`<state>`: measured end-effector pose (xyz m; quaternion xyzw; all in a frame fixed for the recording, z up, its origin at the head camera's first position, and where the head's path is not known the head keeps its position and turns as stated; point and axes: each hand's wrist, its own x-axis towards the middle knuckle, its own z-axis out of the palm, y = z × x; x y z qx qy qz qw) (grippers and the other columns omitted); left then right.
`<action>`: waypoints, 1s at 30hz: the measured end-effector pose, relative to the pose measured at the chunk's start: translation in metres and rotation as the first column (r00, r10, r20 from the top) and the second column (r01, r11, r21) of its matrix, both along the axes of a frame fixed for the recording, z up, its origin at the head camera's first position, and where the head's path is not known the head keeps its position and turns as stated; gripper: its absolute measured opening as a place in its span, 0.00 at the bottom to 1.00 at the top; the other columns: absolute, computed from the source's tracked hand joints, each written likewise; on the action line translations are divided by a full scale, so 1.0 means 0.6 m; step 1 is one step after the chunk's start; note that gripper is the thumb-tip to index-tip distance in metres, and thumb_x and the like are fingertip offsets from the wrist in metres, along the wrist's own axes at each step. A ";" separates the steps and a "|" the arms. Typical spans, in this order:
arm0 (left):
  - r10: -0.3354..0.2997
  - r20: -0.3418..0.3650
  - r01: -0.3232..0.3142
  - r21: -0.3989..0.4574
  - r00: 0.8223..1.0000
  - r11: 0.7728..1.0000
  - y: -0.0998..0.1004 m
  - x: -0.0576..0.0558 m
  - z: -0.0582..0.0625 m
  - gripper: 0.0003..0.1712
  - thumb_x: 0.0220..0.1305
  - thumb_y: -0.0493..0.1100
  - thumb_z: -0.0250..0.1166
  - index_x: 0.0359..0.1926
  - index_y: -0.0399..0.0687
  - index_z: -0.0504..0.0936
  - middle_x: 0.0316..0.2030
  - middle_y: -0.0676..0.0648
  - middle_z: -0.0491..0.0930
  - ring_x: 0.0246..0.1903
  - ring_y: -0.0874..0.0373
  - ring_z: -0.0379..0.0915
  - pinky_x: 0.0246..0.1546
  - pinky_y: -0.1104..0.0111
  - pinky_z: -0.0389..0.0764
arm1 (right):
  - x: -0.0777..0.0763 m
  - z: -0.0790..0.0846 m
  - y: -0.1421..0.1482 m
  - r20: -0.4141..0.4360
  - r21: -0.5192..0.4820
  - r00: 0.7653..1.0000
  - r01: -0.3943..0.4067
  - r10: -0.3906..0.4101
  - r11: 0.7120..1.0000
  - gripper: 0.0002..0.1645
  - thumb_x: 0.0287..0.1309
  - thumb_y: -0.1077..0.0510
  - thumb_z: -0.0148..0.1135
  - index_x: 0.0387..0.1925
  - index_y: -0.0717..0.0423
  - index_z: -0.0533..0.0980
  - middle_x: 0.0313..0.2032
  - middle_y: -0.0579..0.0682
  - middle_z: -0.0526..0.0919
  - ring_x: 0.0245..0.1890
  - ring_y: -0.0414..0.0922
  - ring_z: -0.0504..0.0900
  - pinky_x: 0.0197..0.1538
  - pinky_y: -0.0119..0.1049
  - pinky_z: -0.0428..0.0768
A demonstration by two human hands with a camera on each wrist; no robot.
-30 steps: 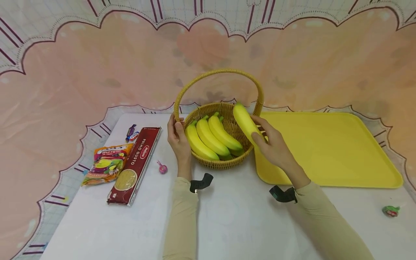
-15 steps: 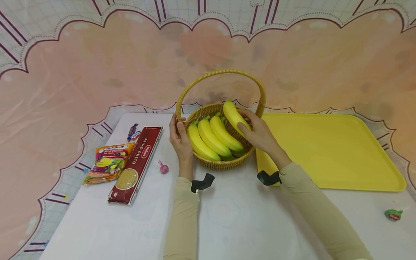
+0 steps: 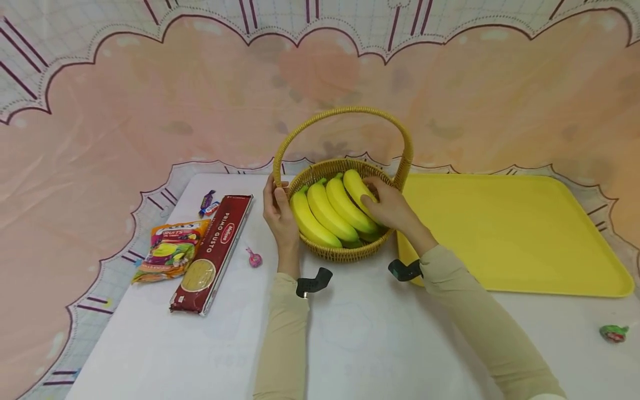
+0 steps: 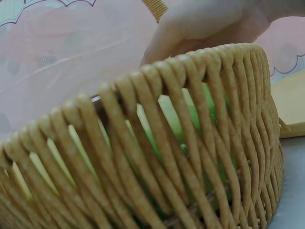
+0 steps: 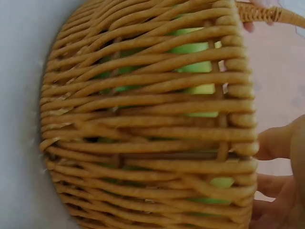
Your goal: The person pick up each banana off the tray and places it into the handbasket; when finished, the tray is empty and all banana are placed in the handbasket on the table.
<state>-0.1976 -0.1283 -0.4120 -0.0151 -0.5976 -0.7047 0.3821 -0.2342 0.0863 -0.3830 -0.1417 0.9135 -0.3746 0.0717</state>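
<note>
A yellow wicker basket (image 3: 345, 255) with a tall arched handle stands at the back of the table, several bananas (image 3: 312, 219) side by side in it. My left hand (image 3: 284, 225) grips its left side where the handle meets the rim, thumb on the near side. Over the right side reaches my right hand (image 3: 392, 206), holding a banana (image 3: 356, 186) between thumb and fingers, low inside the rim and next to the others. In the left wrist view the right hand (image 4: 209, 24) shows above the woven wall (image 4: 190, 119). The basket wall (image 5: 152, 105) fills most of the right wrist view.
A yellow tray (image 3: 500, 233) lies right of the basket. To the left are a red spaghetti pack (image 3: 212, 255), an orange sweets bag (image 3: 172, 250), wrapped candies (image 3: 207, 205) and a pink candy (image 3: 254, 258). A green candy (image 3: 614, 333) lies near the right edge.
My right hand has moved left and down with its banana, from above the basket's right rim to inside beside the others. The left hand keeps its grip on the basket.
</note>
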 end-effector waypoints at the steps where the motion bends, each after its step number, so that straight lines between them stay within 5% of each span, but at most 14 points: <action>1: -0.003 0.000 0.003 0.001 1.000 1.000 0.000 0.000 0.000 0.22 0.73 0.36 0.43 0.64 0.33 0.65 0.43 0.37 0.74 0.50 0.32 0.66 0.60 0.47 0.67 | 0.000 0.000 -0.001 -0.002 0.014 1.000 -0.002 0.002 1.000 0.31 0.66 0.48 0.48 0.67 0.52 0.60 0.61 0.57 0.71 0.59 0.54 0.71 0.61 0.51 0.70; 12: -0.015 -0.003 0.015 -0.006 1.000 1.000 0.000 0.002 0.004 0.22 0.74 0.36 0.43 0.64 0.33 0.65 0.45 0.32 0.72 0.51 0.30 0.66 0.60 0.47 0.66 | 0.001 0.005 -0.008 -0.020 0.066 0.999 -0.047 0.049 0.997 0.30 0.67 0.52 0.47 0.66 0.61 0.59 0.61 0.62 0.70 0.59 0.56 0.71 0.61 0.51 0.69; 17: -0.020 -0.004 0.020 -0.001 1.000 1.000 -0.003 -0.002 0.003 0.22 0.74 0.35 0.42 0.64 0.32 0.65 0.46 0.28 0.71 0.50 0.41 0.70 0.60 0.46 0.66 | 0.001 0.001 -0.014 -0.041 0.066 0.998 -0.038 0.041 0.997 0.30 0.67 0.53 0.48 0.66 0.61 0.59 0.62 0.61 0.70 0.60 0.55 0.71 0.63 0.50 0.68; 22: -0.003 0.007 0.003 0.005 1.000 1.000 -0.011 0.000 -0.001 0.22 0.74 0.36 0.43 0.64 0.33 0.65 0.47 0.28 0.71 0.51 0.32 0.66 0.60 0.50 0.68 | 0.005 -0.009 -0.016 -0.079 0.068 0.994 -0.065 0.070 0.996 0.31 0.69 0.51 0.47 0.68 0.60 0.58 0.65 0.60 0.66 0.64 0.56 0.67 0.66 0.51 0.65; 30: 0.000 0.025 0.000 0.006 1.000 1.000 -0.025 0.002 -0.013 0.22 0.73 0.38 0.45 0.64 0.35 0.67 0.44 0.35 0.74 0.52 0.33 0.67 0.61 0.57 0.70 | 0.033 -0.026 0.001 -0.138 -0.100 0.987 -0.091 0.077 0.991 0.31 0.69 0.49 0.48 0.67 0.57 0.59 0.64 0.58 0.63 0.64 0.54 0.65 0.65 0.51 0.65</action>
